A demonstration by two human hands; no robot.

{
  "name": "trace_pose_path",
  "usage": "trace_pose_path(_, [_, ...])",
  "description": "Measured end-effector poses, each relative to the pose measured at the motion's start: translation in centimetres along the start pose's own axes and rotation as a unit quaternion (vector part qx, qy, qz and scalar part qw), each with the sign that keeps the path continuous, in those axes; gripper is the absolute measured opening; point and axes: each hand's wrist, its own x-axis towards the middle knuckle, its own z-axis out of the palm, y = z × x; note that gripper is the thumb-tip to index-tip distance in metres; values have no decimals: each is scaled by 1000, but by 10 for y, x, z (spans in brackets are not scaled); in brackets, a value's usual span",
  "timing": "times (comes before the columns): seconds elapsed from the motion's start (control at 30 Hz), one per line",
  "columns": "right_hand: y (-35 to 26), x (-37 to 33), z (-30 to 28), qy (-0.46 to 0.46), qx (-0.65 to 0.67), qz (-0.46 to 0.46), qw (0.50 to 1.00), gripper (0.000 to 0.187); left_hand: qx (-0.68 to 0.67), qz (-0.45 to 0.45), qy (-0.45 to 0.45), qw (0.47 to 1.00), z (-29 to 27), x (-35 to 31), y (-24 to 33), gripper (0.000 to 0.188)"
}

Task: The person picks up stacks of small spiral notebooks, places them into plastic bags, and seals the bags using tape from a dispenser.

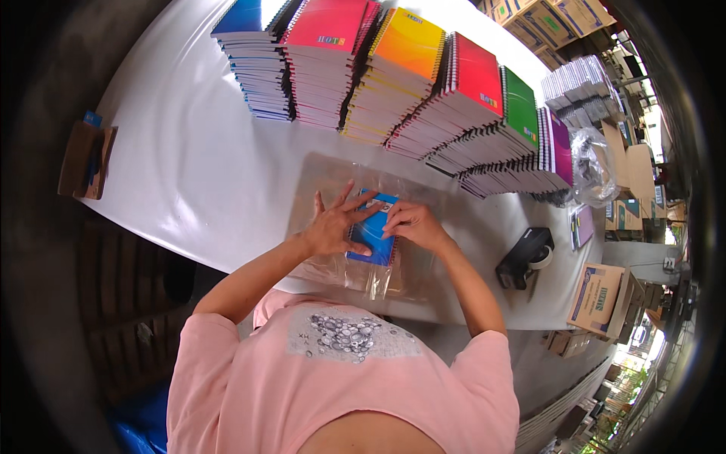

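Observation:
A small blue spiral notebook (369,244) lies in front of me on spread clear plastic film (325,274), with strips of film showing beyond its top and bottom ends. Across its left side rests my left hand (330,229), fingers spread and pressing on the cover. My right hand (414,224) is at the notebook's upper right, its thumb and fingers pinched together near a white label on the cover. What the pinch holds, if anything, is too small to make out.
Tall notebook stacks stand along the far side, including blue (240,19), yellow (408,39) and green (520,106) ones. A black tape dispenser (522,256) is to the right, near crumpled plastic (592,168). Cardboard boxes (597,296) sit at the right edge, a small brown box (79,160) at far left.

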Motion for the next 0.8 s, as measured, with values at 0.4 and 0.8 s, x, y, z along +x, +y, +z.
trace_pose_path(0.4, [-6,6,13,44,73,60,995,15,63,-36,-85,994,3,11,25,97])
trace_pose_path(0.8, [-32,0,41,131,-203,-1,970,102,-292,112,216,925,31,11,-12,71])
